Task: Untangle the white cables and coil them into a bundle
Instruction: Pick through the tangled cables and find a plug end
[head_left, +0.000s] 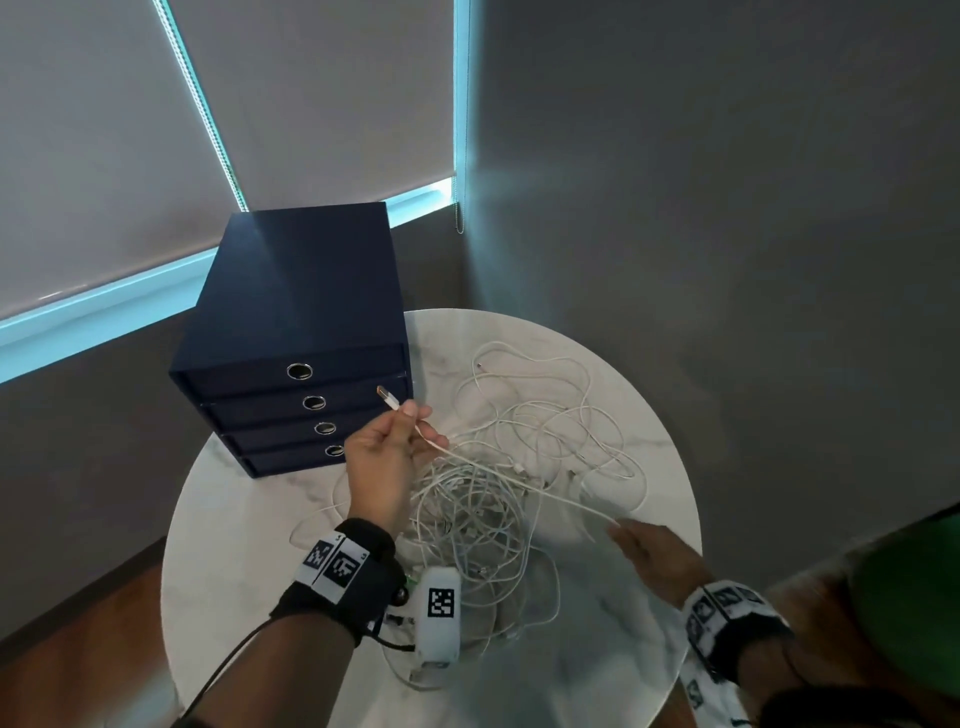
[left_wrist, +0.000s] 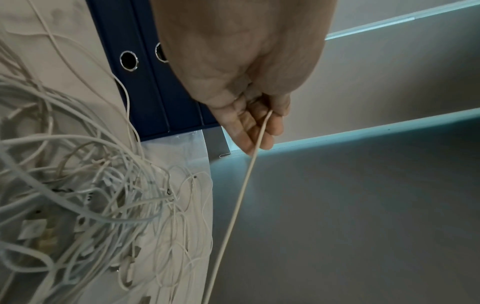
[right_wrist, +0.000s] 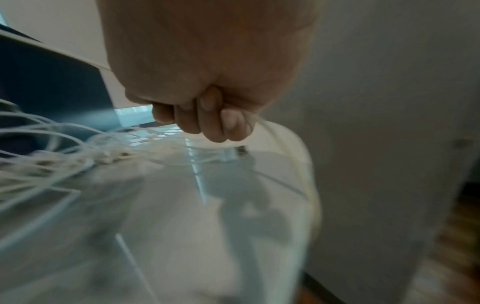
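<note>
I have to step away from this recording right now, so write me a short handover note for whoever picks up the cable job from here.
Left hand: raised above the table, pinching one white cable just behind its USB plug.
Right hand: fingers curled round the same cable further along, so it runs taut between the hands above the pile.
Things: the tangle of white cables lies on the round marble table, beside the blue drawer box.
Done: one cable end found and lifted.
Left: pull that cable free, coil it, then repeat for the others; nothing is coiled yet.
</note>
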